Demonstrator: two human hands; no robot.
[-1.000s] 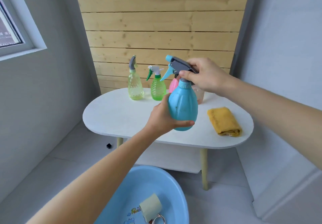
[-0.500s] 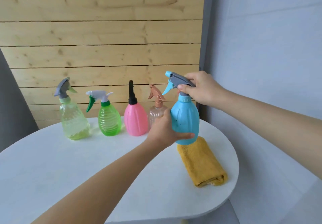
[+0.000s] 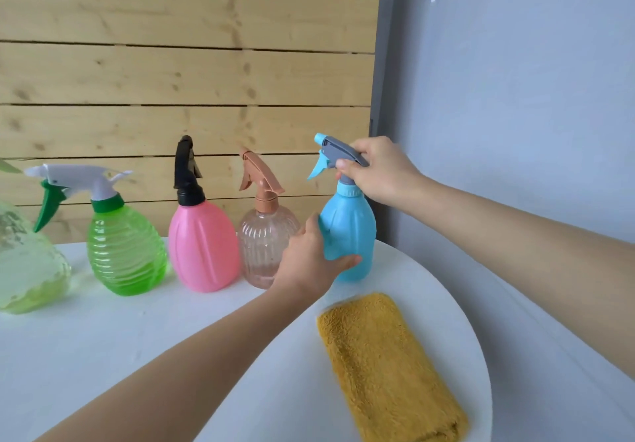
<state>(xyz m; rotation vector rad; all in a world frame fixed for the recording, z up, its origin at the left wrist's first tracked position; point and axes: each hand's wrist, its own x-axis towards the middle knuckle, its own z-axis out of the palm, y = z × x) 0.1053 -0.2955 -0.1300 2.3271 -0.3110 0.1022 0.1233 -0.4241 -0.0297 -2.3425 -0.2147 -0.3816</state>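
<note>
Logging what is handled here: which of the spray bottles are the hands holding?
The blue bottle, at the right end of the row: left hand grips its body, right hand its grey spray head. No hand grips the other four bottles.

Home nook: white table (image 3: 103, 355), plank wall (image 3: 171, 74), yellow cloth (image 3: 388, 366), blue spray bottle (image 3: 354, 232).

Blue spray bottle (image 3: 350, 235) stands upright at the right end of the row, base at the white counter (image 3: 103, 355); contact unclear. Left hand (image 3: 309, 263) wraps its belly, thumb across the front. Right hand (image 3: 381, 170) grips its grey trigger head (image 3: 340, 153), nozzle pointing left. Row leftward: clear peach bottle (image 3: 264, 245) just beside, pink bottle (image 3: 202, 245), green bottle (image 3: 125, 249), pale yellow-green bottle (image 3: 27, 270) cut by the frame edge. Folded yellow cloth (image 3: 388, 366) lies in front. Wood-plank wall (image 3: 171, 63) behind.
</note>
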